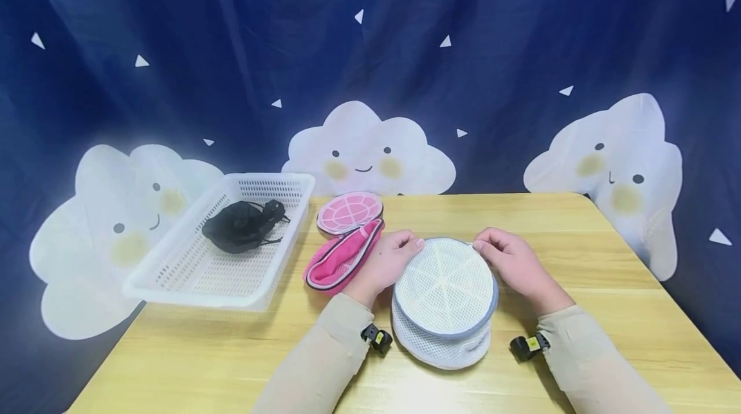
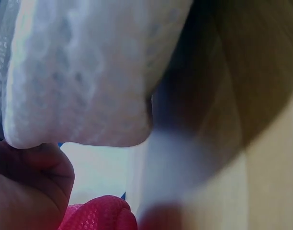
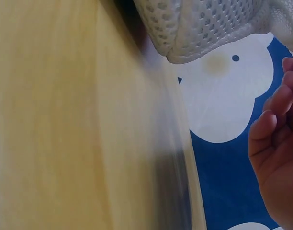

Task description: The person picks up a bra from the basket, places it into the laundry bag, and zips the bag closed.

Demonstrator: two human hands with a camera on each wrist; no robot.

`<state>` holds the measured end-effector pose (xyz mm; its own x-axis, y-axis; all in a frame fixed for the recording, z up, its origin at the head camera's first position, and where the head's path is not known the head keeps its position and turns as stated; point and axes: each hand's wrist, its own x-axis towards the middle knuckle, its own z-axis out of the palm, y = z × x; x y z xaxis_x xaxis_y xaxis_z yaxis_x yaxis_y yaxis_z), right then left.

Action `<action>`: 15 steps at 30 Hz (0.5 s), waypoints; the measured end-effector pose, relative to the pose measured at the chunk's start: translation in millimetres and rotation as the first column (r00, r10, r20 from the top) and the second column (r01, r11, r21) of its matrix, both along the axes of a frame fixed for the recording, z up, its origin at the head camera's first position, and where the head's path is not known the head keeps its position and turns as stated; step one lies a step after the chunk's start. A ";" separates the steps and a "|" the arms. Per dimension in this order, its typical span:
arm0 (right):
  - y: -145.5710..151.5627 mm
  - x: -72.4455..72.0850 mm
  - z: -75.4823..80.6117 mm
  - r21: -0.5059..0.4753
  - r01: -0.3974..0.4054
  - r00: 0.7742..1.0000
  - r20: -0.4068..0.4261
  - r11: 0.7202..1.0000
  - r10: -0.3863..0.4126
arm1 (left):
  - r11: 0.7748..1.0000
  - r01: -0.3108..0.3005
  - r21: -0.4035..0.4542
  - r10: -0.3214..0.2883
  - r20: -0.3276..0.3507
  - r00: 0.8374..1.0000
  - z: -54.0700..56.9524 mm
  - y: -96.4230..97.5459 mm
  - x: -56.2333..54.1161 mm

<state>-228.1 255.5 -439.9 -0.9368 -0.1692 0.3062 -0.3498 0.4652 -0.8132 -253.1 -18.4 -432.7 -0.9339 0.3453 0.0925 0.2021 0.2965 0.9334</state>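
Note:
A round white mesh laundry bag (image 1: 444,288) with a grey-blue zipper edge stands in front of me, its lid panel lying over the bulging mesh body. My left hand (image 1: 386,261) grips its upper left rim, thumb on top. At the upper right rim my right hand (image 1: 512,266) pinches the small white zipper pull between thumb and forefinger. The left wrist view has the bag's mesh side (image 2: 84,76) close up, with the left hand (image 2: 31,187) beneath its edge. In the right wrist view, the right hand's fingers (image 3: 262,127) are curled near the bag's corner.
Left of my left hand lies a pink mesh laundry bag (image 1: 341,256), unzipped, its round lid folded back. Further left, a white plastic basket (image 1: 231,295) holds a black drawstring pouch (image 1: 240,227). A dark blue cloud-print curtain (image 1: 492,67) hangs behind the wooden table (image 1: 625,337).

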 end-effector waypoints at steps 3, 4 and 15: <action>-1.3 0.9 2.5 0.007 -0.009 1.000 0.008 1.000 0.009 | 1.000 0.004 0.002 -0.004 0.002 1.000 -3.3 0.6 -0.5; -1.5 1.2 3.4 0.005 -0.013 1.000 0.011 1.000 0.013 | 1.000 0.007 0.004 -0.007 0.002 1.000 -4.3 1.0 -0.6; -1.1 1.2 3.9 -0.058 -0.049 0.997 0.053 0.997 0.052 | 1.000 -0.010 -0.005 0.010 -0.004 1.000 -1.9 4.6 1.1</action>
